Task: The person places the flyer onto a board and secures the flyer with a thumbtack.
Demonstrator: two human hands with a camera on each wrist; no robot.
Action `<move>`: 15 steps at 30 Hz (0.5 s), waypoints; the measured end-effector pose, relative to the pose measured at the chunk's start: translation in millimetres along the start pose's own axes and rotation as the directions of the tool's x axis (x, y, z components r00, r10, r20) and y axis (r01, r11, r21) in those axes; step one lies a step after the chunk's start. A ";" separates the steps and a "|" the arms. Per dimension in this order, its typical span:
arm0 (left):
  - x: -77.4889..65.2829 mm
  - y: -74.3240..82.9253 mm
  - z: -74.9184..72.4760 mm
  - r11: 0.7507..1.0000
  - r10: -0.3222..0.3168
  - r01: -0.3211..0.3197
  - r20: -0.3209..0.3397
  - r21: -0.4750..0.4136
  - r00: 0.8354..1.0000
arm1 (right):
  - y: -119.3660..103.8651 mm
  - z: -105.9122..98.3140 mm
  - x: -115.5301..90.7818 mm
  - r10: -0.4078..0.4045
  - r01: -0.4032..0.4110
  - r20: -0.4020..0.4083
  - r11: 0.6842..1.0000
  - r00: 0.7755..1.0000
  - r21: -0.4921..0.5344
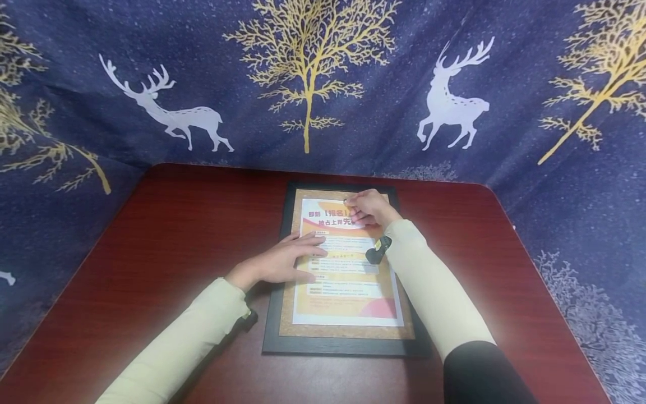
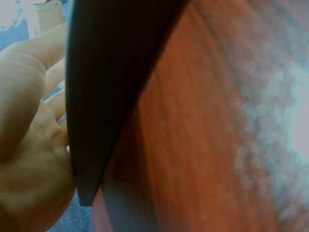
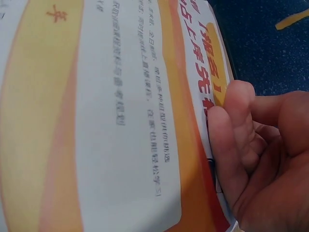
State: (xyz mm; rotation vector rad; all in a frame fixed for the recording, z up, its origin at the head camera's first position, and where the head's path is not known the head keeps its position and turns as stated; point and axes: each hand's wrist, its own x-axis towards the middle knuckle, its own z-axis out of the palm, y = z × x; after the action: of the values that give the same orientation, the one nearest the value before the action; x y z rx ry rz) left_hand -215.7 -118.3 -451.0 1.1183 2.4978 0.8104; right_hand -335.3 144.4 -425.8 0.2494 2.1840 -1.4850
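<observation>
A printed poster (image 1: 348, 308), white-edged with orange and pink shapes, lies on a cork board (image 1: 285, 320) with a black frame (image 1: 348, 345). My left hand (image 1: 287, 259) rests with spread fingers over the poster's left edge. In the left wrist view its palm (image 2: 29, 145) shows beside the dark frame edge (image 2: 106, 96). Near the poster's top, my right hand (image 1: 370, 206) pinches a small dark pin (image 1: 346, 201) between thumb and fingertip. The right wrist view has the curled fingers (image 3: 229, 145) close over the red heading; the pin is hidden there.
The board lies on a reddish-brown wooden table (image 1: 202, 224) with rounded far corners. Behind it hangs a dark blue cloth (image 1: 373, 123) printed with white deer and golden trees. Small black cameras (image 1: 375, 252) sit at both wrists, over pale sleeves.
</observation>
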 end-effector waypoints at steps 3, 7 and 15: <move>-0.2 -1.2 0.3 1.000 0.000 0.000 0.000 0.000 1.000 | -1.4 0.5 1.0 0.014 -0.014 0.005 1.000 1.000 0.018; -0.3 -1.8 0.5 1.000 0.007 -0.007 -0.002 -0.005 1.000 | -4.1 1.5 1.4 0.035 -0.035 -0.001 0.999 0.999 0.008; -0.6 -0.7 0.2 1.000 0.006 -0.006 -0.003 -0.013 1.000 | -8.7 3.5 1.3 0.072 -0.072 -0.005 0.997 0.997 -0.024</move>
State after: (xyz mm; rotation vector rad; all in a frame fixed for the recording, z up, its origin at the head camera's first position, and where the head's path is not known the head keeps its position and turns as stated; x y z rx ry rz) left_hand -215.7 -119.1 -451.6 1.1218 2.4893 0.8289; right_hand -338.9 137.6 -420.3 0.3194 2.1716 -1.4191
